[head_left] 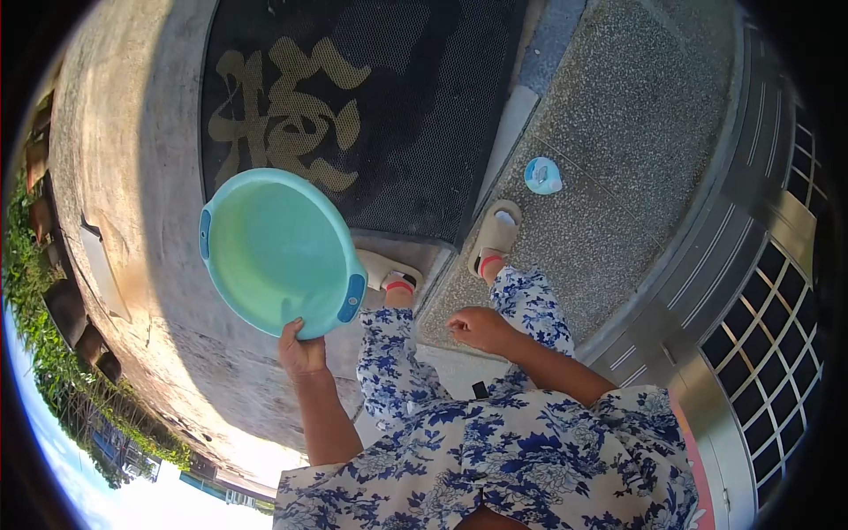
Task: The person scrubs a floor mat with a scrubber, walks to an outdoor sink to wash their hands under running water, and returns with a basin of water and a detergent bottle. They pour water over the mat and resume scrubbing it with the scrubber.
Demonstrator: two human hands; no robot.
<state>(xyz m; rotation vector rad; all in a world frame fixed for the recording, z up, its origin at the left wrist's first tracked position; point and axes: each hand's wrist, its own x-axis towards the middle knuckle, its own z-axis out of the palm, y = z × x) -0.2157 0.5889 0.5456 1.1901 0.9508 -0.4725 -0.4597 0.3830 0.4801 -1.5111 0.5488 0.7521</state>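
A light green basin (283, 247) with blue handle grips is tilted so that its inside faces the camera. My left hand (302, 352) grips its lower rim, with the fingers partly hidden behind the wall. Nothing is visible inside the basin apart from a shadow near the held edge. My right hand (481, 329) rests by my right knee, its fingers curled inward; whether it holds anything cannot be made out. On the speckled floor beyond my right foot sits a small blue and white container (542, 176).
A dark mat (424, 115) with a large gold character lies ahead. Beige slippers (496, 234) are on my feet. A metal gate with a lattice (767, 327) stands at the right. A pale board (104, 269) lies at the left, with plants (53, 344) beyond.
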